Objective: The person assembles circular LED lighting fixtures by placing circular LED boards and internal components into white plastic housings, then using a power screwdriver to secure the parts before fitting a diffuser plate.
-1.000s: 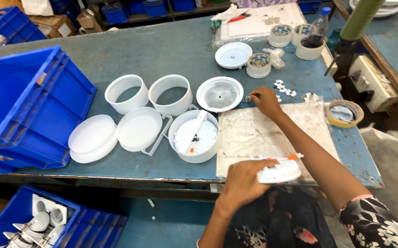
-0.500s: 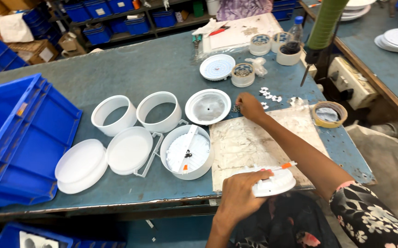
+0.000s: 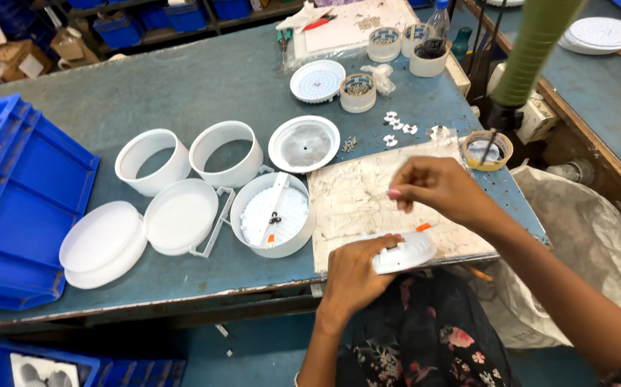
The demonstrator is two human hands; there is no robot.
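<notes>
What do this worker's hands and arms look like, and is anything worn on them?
Both arms are bare: no gloves, watch or bangles show on the left hand or the right hand. The right hand has pink-painted nails. Dark flower-printed clothing shows below, and a matching patterned sleeve edges the right arm's upper end.

A blue crate sits beside white rings.

Bare worn paper mat open between hands; round white plastic housing crowds left; tape roll right.

white round disc (perhaps ribbed) at table edge
</notes>
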